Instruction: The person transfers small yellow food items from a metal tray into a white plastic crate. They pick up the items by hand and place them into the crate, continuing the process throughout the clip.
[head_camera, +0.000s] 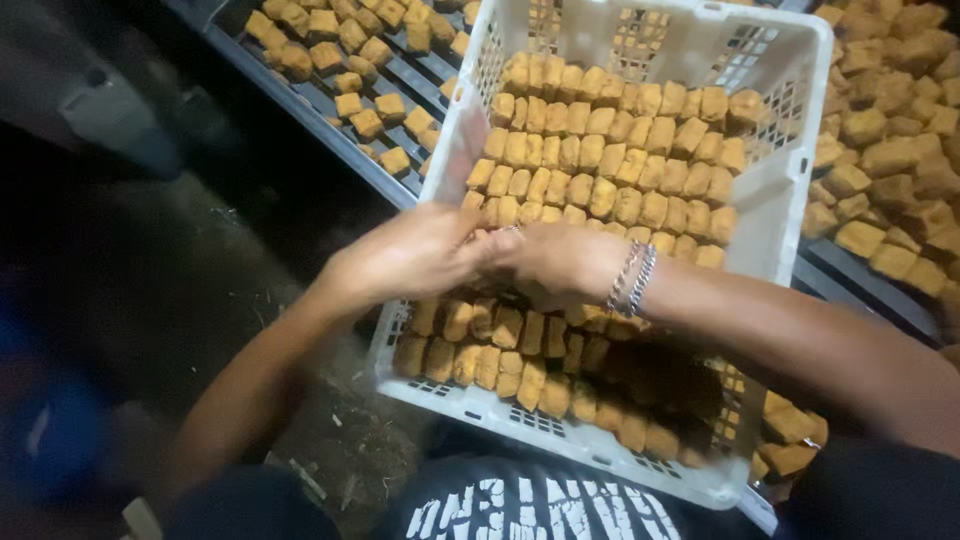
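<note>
A white slotted plastic crate (772, 196) sits in front of me, packed with neat rows of golden-brown fried cubes (600, 160). Both hands meet over the crate's middle, palms down on the cubes. My left hand (405, 258) reaches in from the left, and its fingertips touch those of my right hand (560, 258). The right wrist wears silver bracelets (630, 280), and a ring shows on one finger. What lies under the fingers is hidden, so I cannot tell whether either hand grips a cube. More cubes (500, 360) fill the near rows in shadow below my forearms.
A dark metal slatted rack (330, 115) runs behind the crate, with loose cubes (340, 60) scattered on it at top left. A big heap of cubes (895, 130) lies at the right. The dark floor (180, 290) with bits of debris is to the left.
</note>
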